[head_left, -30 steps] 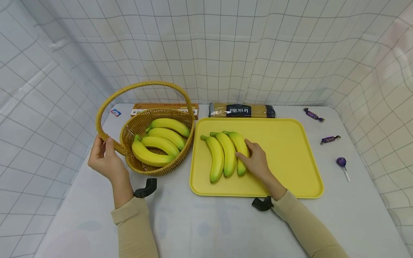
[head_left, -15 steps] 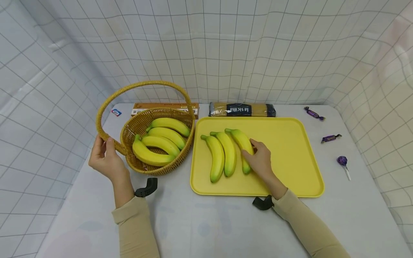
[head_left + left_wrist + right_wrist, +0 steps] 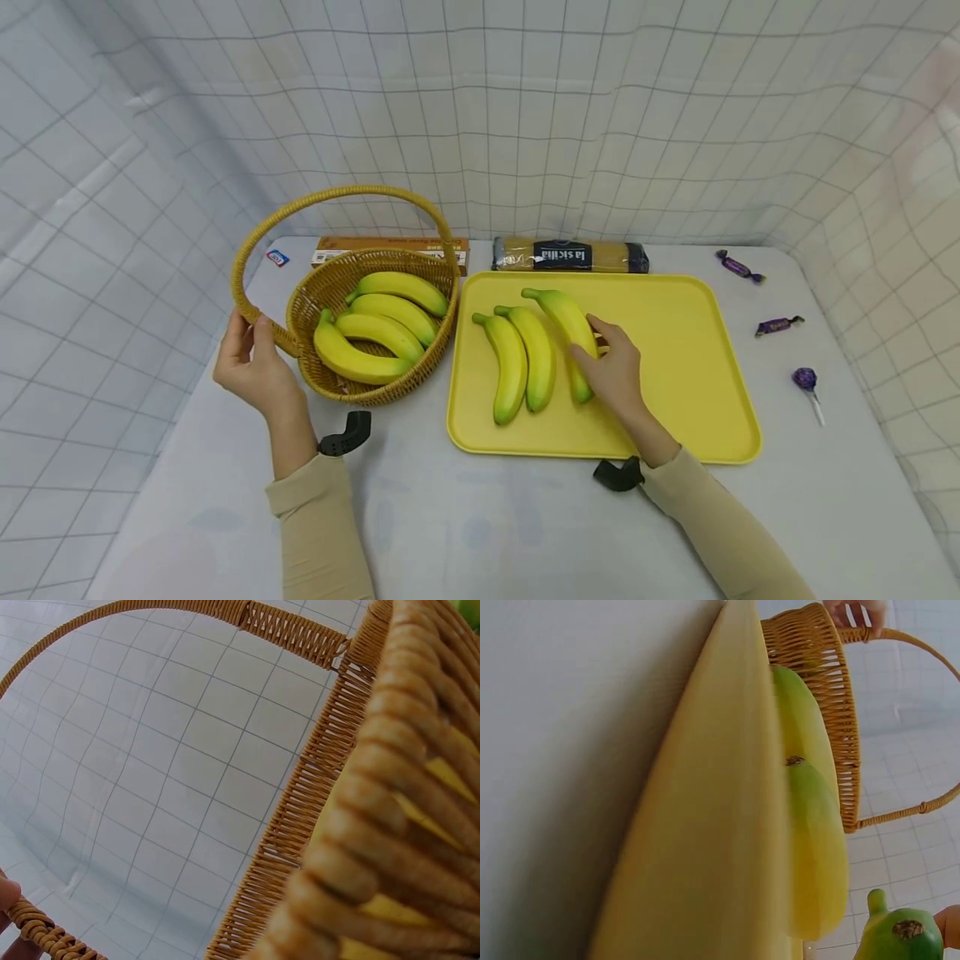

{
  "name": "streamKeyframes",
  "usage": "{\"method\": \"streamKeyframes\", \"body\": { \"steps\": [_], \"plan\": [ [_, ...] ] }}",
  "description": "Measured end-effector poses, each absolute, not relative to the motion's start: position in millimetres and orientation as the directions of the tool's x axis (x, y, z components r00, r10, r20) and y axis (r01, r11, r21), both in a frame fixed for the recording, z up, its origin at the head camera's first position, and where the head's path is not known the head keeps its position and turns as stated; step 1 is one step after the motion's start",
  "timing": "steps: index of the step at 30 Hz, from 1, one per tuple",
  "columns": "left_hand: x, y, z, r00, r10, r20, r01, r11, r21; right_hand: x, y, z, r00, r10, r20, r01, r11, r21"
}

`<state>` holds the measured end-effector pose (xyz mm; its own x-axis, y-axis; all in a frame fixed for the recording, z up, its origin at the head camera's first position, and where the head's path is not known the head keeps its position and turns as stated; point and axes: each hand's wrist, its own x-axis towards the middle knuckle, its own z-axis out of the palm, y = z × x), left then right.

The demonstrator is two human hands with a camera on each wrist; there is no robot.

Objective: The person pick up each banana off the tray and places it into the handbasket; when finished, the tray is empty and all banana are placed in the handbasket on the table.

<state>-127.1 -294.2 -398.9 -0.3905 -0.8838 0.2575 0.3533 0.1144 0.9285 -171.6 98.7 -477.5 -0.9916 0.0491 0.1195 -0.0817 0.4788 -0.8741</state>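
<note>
My left hand (image 3: pixel 258 367) pinches the left side of the handle of a wicker basket (image 3: pixel 431 358), which leans tilted on the table. Several yellow bananas lie side by side in the basket. Over the yellow tray (image 3: pixel 675 358), my right hand (image 3: pixel 617 367) grips a banana (image 3: pixel 564 315) from its right side, thumb in front and fingers behind. Two more bananas lie on the tray to its left, the nearer a banana (image 3: pixel 536 358) beside the outermost banana (image 3: pixel 510 371). In the right wrist view the held banana (image 3: pixel 904 937) shows its dark tip at the lower right.
Behind the tray lies a pasta packet (image 3: pixel 566 256), and behind the basket a flat brown box (image 3: pixel 390 246). Two purple wrapped candies (image 3: pixel 740 267) and a lollipop (image 3: pixel 806 380) lie right of the tray. A gridded cloth (image 3: pixel 525 125) hangs around the table.
My right hand has shifted the gripped banana to the right and slightly back, opening a gap from the two other bananas. My left hand stays on the basket handle. The head view has shifted slightly.
</note>
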Motion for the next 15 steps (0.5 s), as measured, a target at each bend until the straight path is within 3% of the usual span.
{"method": "streamKeyframes", "body": {
  "steps": [6, 15],
  "plan": [
    [-125.6, -293.4, -397.3, -0.389, -0.882, 0.266, 0.357, 0.122, 0.926, -168.3, 93.7, -458.0, -0.992, 0.001, 0.129, -0.113, 0.477, -0.872],
    [-125.6, -292.0, -396.0, -0.399, -0.88, 0.258, 0.357, 0.11, 0.928, -175.7, 69.1, -432.4, -0.966, -0.128, 0.224, -0.258, 0.446, -0.857]
  ]
}}
